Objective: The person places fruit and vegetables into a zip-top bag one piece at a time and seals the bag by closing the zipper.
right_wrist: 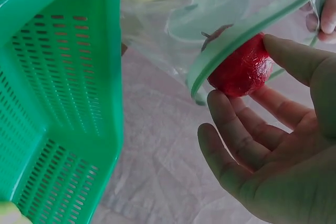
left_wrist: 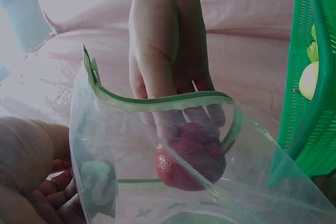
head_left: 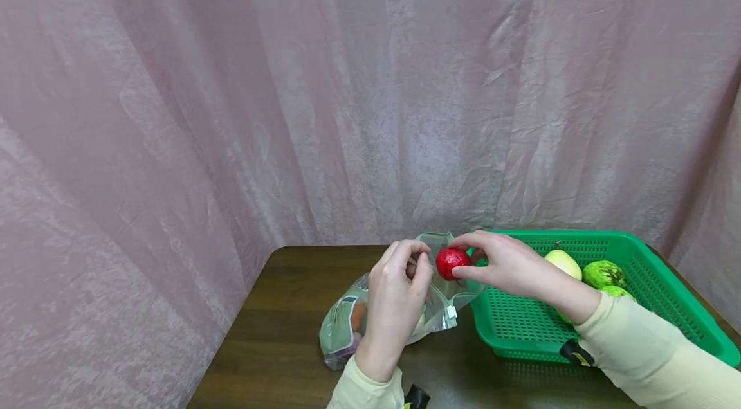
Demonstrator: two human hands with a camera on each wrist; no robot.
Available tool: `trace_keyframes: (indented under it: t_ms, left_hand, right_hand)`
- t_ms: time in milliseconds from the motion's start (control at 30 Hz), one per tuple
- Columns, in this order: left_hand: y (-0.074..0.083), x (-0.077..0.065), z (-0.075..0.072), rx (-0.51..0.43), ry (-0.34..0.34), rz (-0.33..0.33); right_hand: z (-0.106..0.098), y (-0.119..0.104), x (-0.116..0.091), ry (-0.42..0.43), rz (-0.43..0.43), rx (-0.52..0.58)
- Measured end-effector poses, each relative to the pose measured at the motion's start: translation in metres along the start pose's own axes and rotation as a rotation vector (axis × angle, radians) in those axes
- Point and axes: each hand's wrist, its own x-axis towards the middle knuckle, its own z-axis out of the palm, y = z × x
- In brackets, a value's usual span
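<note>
My right hand [head_left: 500,261] grips a shiny red round fruit [head_left: 451,263] between thumb and fingers at the mouth of a clear zip bag [head_left: 341,325] with green trim. In the right wrist view, a short stem shows on the red fruit [right_wrist: 247,69], and the bag's green zip band [right_wrist: 262,22] crosses in front of it. Seen through the clear film in the left wrist view, the fruit [left_wrist: 191,163] is inside the opening. My left hand [head_left: 393,293] pinches the bag's edge on the other side. An orange item [head_left: 358,316] and a purplish one lie inside the bag.
A green plastic basket [head_left: 683,293] stands to the right on the brown wooden table [head_left: 278,319]. It holds a pale yellow-green fruit [head_left: 563,262] and wrinkled green produce [head_left: 604,274]. A pink curtain [head_left: 347,94] hangs behind the table.
</note>
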Motion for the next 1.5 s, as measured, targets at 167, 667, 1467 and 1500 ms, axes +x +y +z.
trace_keyframes:
  t_ms: [167, 667, 1467, 1500]
  left_hand:
    - [0.001, 0.0, 0.0, -0.001, -0.007, -0.004]
    - [0.002, 0.0, 0.002, 0.01, 0.013, 0.031]
    - [0.002, 0.003, -0.002, 0.04, 0.025, 0.026]
    - [0.002, 0.003, -0.002, 0.04, 0.024, 0.024]
  right_hand:
    - [0.003, -0.001, 0.001, -0.019, -0.016, 0.008]
    - [0.006, 0.001, -0.005, -0.01, -0.021, -0.04]
    - [-0.021, 0.071, -0.047, 0.002, 0.128, -0.355]
    - [-0.022, 0.076, -0.049, -0.006, 0.141, -0.381]
